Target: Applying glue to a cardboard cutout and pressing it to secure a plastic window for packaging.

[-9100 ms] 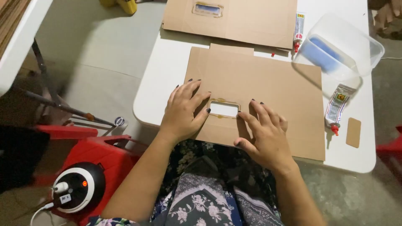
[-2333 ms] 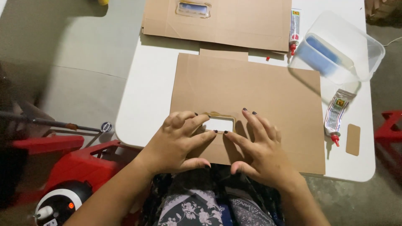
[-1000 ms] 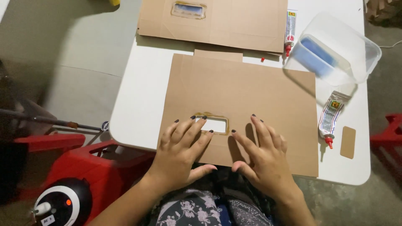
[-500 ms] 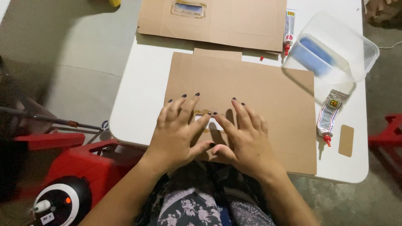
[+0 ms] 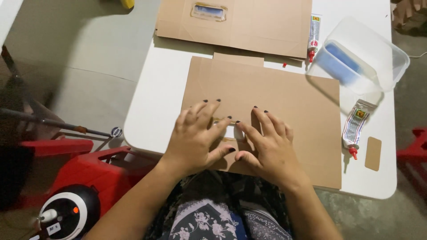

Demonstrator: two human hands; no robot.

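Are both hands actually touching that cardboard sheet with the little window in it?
Touching. The head view shows the left hand and right hand lying flat on the cardboard sheet, fingers spread around its small window, no gap visible.

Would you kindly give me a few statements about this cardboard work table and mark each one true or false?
1. Both hands, left hand and right hand, press flat on the near cardboard sheet. True.
2. The glue tube beside the sheet lies with its red tip toward the person. True.
3. The clear plastic tub sits on the red stool. False: it sits on the white table.
4. The second cardboard sheet has no cut-out. False: it has a rectangular window.
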